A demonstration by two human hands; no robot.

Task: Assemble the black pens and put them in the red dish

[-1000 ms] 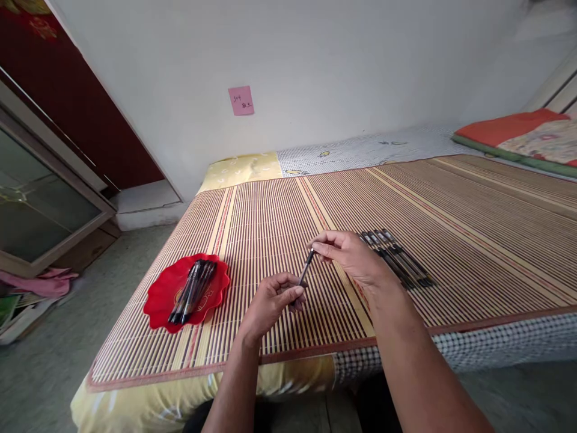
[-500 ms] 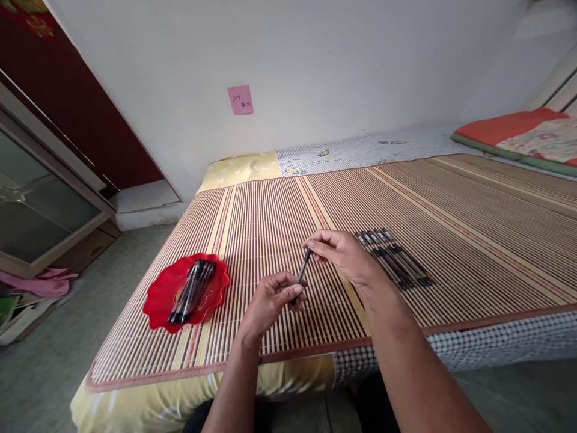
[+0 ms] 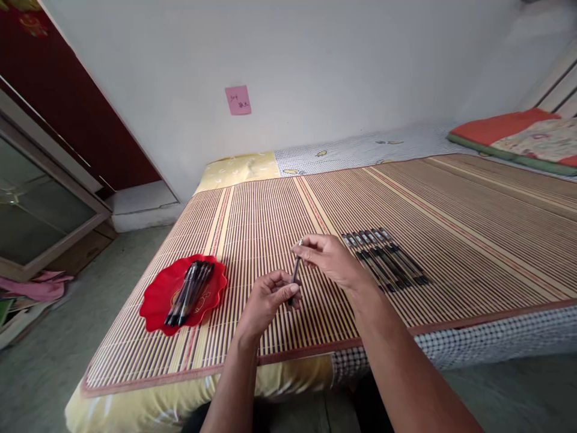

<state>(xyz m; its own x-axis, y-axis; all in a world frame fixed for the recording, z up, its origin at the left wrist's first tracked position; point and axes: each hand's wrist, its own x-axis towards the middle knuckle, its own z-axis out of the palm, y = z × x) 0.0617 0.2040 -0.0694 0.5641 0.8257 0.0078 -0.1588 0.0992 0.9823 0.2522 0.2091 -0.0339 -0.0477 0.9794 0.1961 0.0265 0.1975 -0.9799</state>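
A dark pen [image 3: 296,272] stands slightly tilted between my two hands, above the mat. My left hand [image 3: 274,293] is closed round its lower end, thumb pressed against it. The fingertips of my right hand [image 3: 327,257] pinch its upper end, where a small pale bit shows; whether this is a cap or the pen's tip I cannot tell. Right of my right hand, several pens [image 3: 394,264] lie side by side in a slanted row, partly hidden by that hand. To the left, a bundle of pens [image 3: 190,291] rests in a red scalloped plate [image 3: 155,300].
A striped bamboo mat [image 3: 261,222] covers the bed, whose front edge runs close before me. A pink note [image 3: 238,100] sticks to the white wall behind. Folded bedding [image 3: 518,135] lies at the back right. A glass-fronted cabinet door [image 3: 42,198] stands at the left.
The pen's upper end showed black before and now shows a pale bit at my right fingertips. Both hands have shifted slightly left, and more of the row of pens is visible.
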